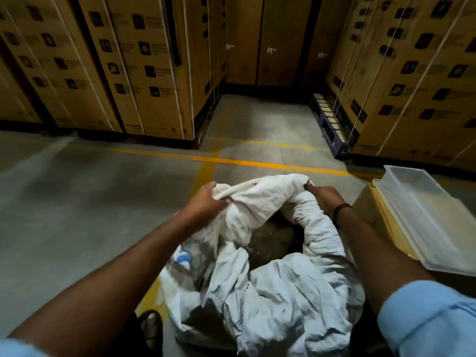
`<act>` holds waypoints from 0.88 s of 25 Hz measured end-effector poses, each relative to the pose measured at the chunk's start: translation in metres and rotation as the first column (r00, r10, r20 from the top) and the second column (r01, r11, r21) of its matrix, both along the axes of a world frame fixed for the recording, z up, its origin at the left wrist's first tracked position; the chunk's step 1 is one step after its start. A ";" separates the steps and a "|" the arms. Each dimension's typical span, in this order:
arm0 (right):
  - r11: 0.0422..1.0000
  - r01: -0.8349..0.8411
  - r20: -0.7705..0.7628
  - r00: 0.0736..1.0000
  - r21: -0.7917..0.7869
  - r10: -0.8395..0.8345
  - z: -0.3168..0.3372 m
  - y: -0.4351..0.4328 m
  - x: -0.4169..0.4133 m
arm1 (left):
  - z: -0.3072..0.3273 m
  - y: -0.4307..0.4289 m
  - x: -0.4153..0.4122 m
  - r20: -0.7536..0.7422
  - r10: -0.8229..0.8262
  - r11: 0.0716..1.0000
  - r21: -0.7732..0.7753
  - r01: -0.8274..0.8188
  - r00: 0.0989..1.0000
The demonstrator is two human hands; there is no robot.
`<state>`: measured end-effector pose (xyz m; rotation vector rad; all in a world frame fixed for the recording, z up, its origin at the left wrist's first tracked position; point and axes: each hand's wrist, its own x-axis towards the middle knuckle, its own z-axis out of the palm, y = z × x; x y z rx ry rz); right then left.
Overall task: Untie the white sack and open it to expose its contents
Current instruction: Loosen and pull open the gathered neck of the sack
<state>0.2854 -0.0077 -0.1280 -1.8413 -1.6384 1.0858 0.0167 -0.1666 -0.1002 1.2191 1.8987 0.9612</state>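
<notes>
Mouth of the white sack (283, 300) held between both hands, lower centre of frame.
We grip its rolled rim: the left hand (206, 200) curls round bunched cloth at centre-left, the right hand (324, 199) curls round the rim at centre-right. The mouth's long axis runs left-right between them, its dark opening just below both fists, equally near each. Contents are too dark to identify.

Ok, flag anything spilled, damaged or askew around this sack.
Nothing stands out. The left hand and right hand grip the white sack at its rim, the clear tray lies flat on the cardboard box, and the floor shows no spill.
</notes>
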 end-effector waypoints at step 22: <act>0.907 -0.412 0.293 0.860 -0.084 0.417 0.037 -0.029 -0.137 | -0.061 -0.012 0.014 -0.060 0.067 0.980 -0.182 -0.077 0.996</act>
